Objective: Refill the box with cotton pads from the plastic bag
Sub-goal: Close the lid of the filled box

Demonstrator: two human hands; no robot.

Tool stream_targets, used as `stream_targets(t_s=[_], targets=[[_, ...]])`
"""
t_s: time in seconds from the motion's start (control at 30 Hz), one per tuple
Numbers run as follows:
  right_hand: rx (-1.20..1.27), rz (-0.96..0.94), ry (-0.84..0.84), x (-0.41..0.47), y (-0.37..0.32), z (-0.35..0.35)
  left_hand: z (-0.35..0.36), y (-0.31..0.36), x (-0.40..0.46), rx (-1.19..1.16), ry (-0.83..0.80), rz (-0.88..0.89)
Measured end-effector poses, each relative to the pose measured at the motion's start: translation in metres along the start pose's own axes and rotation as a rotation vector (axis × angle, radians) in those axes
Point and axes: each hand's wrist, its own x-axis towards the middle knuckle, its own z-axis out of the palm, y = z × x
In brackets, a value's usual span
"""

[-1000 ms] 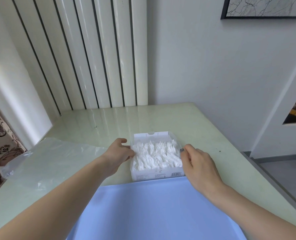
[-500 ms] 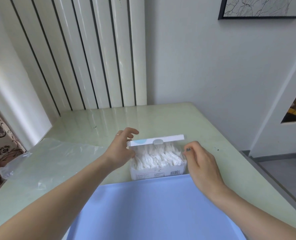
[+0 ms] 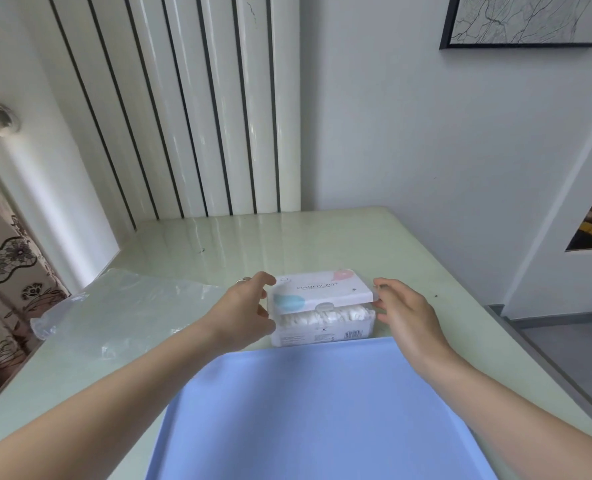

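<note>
Both hands on the box (image 3: 322,318) lid (image 3: 318,291) — left hand (image 3: 244,313) pinches its left edge, right hand (image 3: 403,311) pinches the right corner. Lid half down over cotton pads (image 3: 325,315). Box on table (image 3: 322,244) — plastic bag (image 3: 121,310) lies left.

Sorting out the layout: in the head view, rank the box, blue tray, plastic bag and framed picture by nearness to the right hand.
1. box, touching the right hand
2. blue tray, just below
3. plastic bag, far left
4. framed picture, on the wall above
</note>
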Motion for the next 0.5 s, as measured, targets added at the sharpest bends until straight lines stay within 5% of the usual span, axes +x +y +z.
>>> stream_targets(t_s=[0.27,0.5], targets=[[-0.128,-0.060,0.005,-0.008,0.002,0.007,0.010,-0.003,-0.011,0.164,0.084,0.122],[-0.196,-0.128,0.010,-0.007,0.011,0.014,0.017,0.003,-0.020,0.660,0.134,0.233]])
